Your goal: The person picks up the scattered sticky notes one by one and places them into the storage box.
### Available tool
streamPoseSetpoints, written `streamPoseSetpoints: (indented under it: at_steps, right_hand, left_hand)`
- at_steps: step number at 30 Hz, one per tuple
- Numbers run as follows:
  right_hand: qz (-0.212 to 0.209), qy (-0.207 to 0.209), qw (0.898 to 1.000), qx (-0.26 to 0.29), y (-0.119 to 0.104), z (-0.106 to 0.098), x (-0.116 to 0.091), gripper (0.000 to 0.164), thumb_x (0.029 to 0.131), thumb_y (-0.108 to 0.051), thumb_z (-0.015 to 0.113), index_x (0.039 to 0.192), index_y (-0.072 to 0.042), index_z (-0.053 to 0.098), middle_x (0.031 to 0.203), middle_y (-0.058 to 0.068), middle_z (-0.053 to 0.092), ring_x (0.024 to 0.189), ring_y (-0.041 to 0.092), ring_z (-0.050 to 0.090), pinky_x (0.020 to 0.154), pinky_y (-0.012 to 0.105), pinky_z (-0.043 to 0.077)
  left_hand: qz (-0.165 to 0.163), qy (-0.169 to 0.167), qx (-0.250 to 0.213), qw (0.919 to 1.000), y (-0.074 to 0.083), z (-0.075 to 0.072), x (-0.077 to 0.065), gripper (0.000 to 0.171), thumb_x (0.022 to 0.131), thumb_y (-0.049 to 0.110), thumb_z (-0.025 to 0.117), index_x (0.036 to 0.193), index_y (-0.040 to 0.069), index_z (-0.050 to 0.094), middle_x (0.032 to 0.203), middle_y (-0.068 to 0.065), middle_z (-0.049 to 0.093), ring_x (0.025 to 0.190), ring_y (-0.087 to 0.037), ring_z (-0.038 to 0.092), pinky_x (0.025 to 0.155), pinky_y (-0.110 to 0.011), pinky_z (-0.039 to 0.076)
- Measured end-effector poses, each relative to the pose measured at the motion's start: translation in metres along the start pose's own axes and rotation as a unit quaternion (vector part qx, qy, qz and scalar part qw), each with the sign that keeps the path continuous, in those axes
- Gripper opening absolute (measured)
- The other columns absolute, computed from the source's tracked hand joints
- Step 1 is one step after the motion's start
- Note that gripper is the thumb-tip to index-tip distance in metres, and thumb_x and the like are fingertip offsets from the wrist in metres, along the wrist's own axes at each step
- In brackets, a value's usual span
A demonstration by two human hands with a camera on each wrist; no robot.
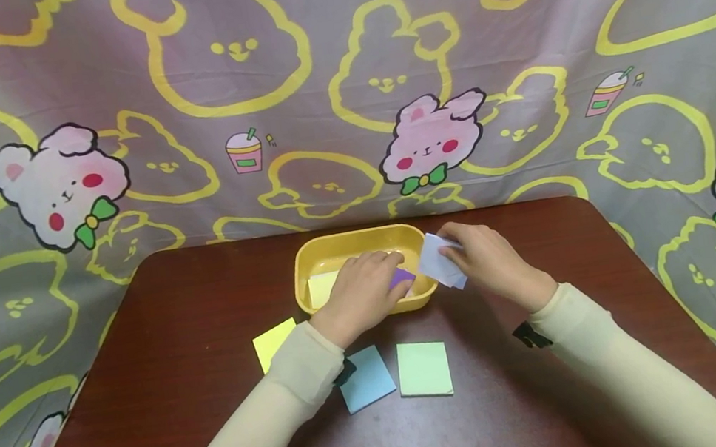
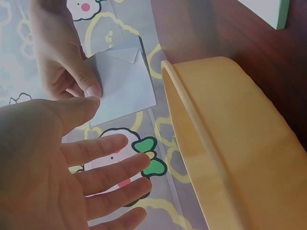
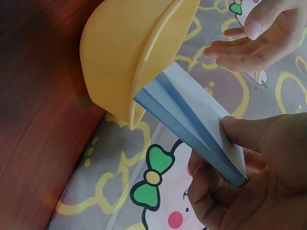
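Observation:
My right hand grips a pale blue sticky note pad between thumb and fingers, at the right rim of a yellow plastic box. In the right wrist view, the top sheets of this pad fan apart from the stack below. Over the box, my left hand is spread with its fingers apart and nothing in them, as the left wrist view shows. Inside the box lie a pale yellow pad and something purple, both partly hidden by the left hand.
On the brown table, a bright yellow pad, a blue pad and a light green pad lie in front of the box. The left sleeve covers part of the yellow one. A patterned cloth hangs behind the table.

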State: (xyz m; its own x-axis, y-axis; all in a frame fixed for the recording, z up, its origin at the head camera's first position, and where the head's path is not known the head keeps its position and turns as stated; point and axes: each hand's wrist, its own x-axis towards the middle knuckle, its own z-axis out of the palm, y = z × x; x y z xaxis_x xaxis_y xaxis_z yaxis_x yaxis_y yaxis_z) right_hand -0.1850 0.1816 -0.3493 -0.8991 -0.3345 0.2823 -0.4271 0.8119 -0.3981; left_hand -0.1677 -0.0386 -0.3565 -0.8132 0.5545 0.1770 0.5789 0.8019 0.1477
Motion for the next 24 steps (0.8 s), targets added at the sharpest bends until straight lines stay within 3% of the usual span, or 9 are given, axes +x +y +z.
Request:
streamPoseSetpoints:
  at_steps: [24]
  right_hand:
    - [-0.016, -0.003, 1.0, 0.012, -0.009, 0.013, 0.014, 0.019, 0.089, -0.019, 0.062, 0.103, -0.006, 0.063, 0.09, 0.005, 0.065, 0.071, 0.017, 0.057, 0.061, 0.033, 0.049]
  left_hand:
    - [-0.022, -0.002, -0.023, 0.9995, -0.014, 0.001, -0.004, 0.047, 0.09, 0.04, 0.056, 0.126, 0.01, 0.058, 0.12, -0.006, 0.063, 0.112, -0.025, 0.056, 0.094, -0.043, 0.042]
